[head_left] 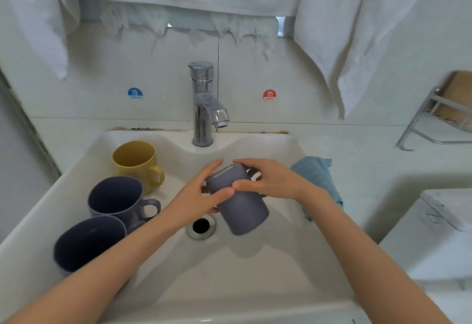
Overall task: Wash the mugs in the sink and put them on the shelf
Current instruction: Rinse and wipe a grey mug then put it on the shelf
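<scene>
Head view showed a grey-purple mug [242, 211] held tilted above the sink [255, 280] drain, mouth toward the dry tap [204, 104], probably for rinsing. Left hand [201, 198] and right hand [270, 180] had their fingers curled round it, gripping from both sides so it would not slip.

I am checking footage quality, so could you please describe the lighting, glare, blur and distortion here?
Head view: soft, even light, faint shadows in the sink; bright glints on the chrome tap; wide-angle bending toward the edges; held grey mug slightly blurred.
</scene>
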A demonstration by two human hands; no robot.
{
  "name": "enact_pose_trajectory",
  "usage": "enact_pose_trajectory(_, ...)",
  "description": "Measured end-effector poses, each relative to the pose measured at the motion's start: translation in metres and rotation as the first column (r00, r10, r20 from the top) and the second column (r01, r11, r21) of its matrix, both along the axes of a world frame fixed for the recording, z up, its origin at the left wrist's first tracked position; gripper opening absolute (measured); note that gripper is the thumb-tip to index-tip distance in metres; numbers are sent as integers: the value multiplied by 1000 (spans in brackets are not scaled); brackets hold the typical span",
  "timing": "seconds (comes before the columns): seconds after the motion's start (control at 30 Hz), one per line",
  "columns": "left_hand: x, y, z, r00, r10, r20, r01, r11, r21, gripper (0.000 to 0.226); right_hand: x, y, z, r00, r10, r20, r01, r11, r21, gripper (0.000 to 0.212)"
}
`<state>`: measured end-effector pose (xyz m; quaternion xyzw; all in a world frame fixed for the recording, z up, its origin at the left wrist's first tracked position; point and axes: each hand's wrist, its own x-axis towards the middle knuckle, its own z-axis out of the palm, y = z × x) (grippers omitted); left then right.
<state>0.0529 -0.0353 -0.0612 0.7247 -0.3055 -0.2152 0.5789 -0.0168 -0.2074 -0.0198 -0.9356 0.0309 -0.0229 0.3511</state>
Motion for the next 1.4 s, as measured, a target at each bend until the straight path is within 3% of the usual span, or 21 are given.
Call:
enact_pose_trajectory(0.07, 2, 0, 5, 994, 59, -95, -65, 996, -65, 60, 1, -8, 6, 995, -80, 54, 75, 992, 97, 37)
enact_pose_trajectory(0.1, 4, 0, 7, 987, 85, -136, -97, 991, -91, 57, 2, -16, 6, 986, -128, 108, 121, 991, 63, 36)
enact_pose_trajectory(0.17, 8, 1, 10, 965, 149, -214, -179, 976, -128, 48, 1, -33, 2, 967, -189, 170, 218, 961, -171, 34)
enact_pose_trajectory(0.27, 14, 4, 12, 935, 225, -273, -271, 951, -145, 40, -4, -48, -7, 937, -351, -4, 280, 756, -592, 47)
enact_pose_trajectory(0.37, 14, 4, 12, 923, 245, -296, -291, 948, -125, 45, -12, -48, -8, 875, -428, -227, 180, 722, -668, 71)
enact_pose_trajectory(0.43, 13, 3, 11, 921, 248, -302, -290, 951, -105, 49, -15, -50, -6, 849, -449, -277, 164, 724, -670, 82)
enact_pose_trajectory(0.57, 13, 3, 11, 924, 243, -297, -286, 952, -112, 52, -27, -57, 4, 820, -498, -282, 253, 758, -601, 89)
enact_pose_trajectory(0.77, 11, 3, 15, 871, 180, -457, -302, 929, -211, 20, -39, -59, 20, 818, -495, -293, 279, 787, -550, 73)
enact_pose_trajectory(0.9, 9, 4, 18, 826, 143, -545, -318, 917, -240, 21, -39, -59, 29, 806, -563, -184, 425, 766, -482, 29)
enact_pose_trajectory(0.97, 9, 6, 18, 801, 122, -586, -319, 915, -246, 25, -42, -61, 33, 813, -569, -121, 467, 763, -447, 24)
enact_pose_trajectory(1.03, 10, 7, 18, 775, 100, -625, -320, 914, -250, 31, -46, -68, 38, 842, -540, -8, 504, 791, -348, 28)
enact_pose_trajectory(1.13, 10, 8, 18, 734, 70, -675, -330, 906, -265, 35, -45, -66, 53, 842, -523, 135, 532, 845, -47, 42)
enact_pose_trajectory(1.2, 9, 7, 19, 720, 58, -691, -330, 905, -268, 36, -39, -55, 63, 847, -503, 172, 493, 864, 98, 35)
enact_pose_trajectory(1.33, 8, 9, 21, 695, 28, -719, -338, 895, -291, 36, -26, -27, 71, 985, -154, 72, 150, 987, 57, 14)
enact_pose_trajectory(1.4, 9, 10, 22, 680, 14, -733, -356, 880, -313, 36, -20, -19, 64, 995, -95, 39, 90, 990, 109, 15)
